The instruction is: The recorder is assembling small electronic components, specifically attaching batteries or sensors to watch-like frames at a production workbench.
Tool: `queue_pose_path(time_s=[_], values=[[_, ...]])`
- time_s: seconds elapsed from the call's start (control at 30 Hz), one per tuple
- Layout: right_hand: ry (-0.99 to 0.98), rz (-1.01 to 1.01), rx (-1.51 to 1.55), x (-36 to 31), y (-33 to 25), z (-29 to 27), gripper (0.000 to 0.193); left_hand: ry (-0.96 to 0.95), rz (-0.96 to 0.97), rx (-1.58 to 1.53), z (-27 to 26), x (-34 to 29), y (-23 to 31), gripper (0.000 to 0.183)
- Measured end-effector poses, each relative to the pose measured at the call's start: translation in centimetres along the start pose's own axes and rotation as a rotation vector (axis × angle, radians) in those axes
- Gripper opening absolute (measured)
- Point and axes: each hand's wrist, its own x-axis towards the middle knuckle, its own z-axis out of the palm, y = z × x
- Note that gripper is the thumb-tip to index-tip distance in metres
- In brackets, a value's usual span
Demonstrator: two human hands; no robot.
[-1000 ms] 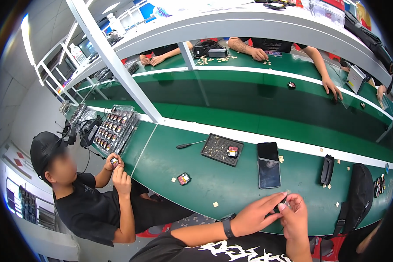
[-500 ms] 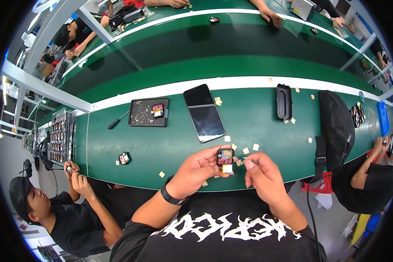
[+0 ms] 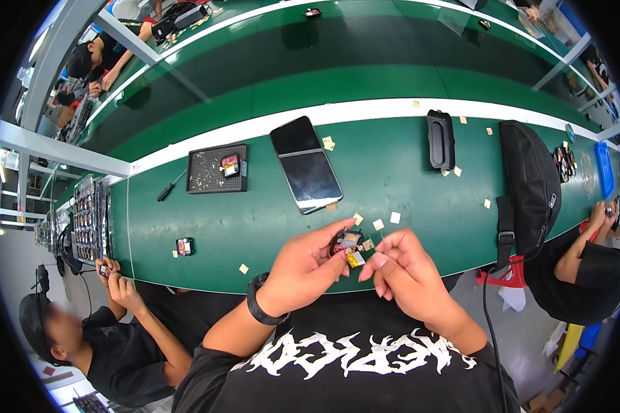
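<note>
Above the near edge of the bench, my left hand (image 3: 308,267) grips a small opened electronic device (image 3: 349,239). The device has a black case, reddish inner parts and a yellow-and-white piece (image 3: 355,259) sticking out on the near side. Just right of it, my right hand (image 3: 412,275) is closed in a pinch. A thin line shows by its fingertips, too fine to name. Small pale square pieces (image 3: 377,225) lie on the bench beyond my hands. A similar device (image 3: 185,246) rests farther left.
A black tray (image 3: 198,184) holds tiny parts and another device, with a screwdriver (image 3: 171,186) beside it. A dark phone (image 3: 308,175), a black open case (image 3: 439,141) and a black waist bag (image 3: 528,186) lie on the green bench (image 3: 393,165). Co-workers sit left and right.
The whole view has shifted slightly. The device in my left hand has tilted, and my right hand has come closer to it, fingers now pinched beside it.
</note>
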Motion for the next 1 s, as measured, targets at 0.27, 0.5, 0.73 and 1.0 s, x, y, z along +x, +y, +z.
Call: queue_pose_path(time_s=[0.27, 0.5, 0.73, 1.0], values=[[-0.094, 0.177, 0.061, 0.4, -1.0, 0.5, 0.013, 0.063, 0.202, 0.33, 0.1, -0.2, -0.5, 0.046], [-0.082, 0.1, 0.11, 0.6, 1.3, 0.3, 0.013, 0.007, 0.29, 0.493, -0.6, -0.3, 0.0, 0.042], [-0.219, 0.006, 0.009, 0.3, 1.6, -0.6, 0.012, -0.195, -0.043, -0.069, -1.6, -0.3, -0.4, 0.044], [-0.111, -0.298, -0.221, 0.0, 1.4, -0.4, 0.037, -0.176, -0.092, -0.125, -0.9, -0.6, -0.5, 0.047]])
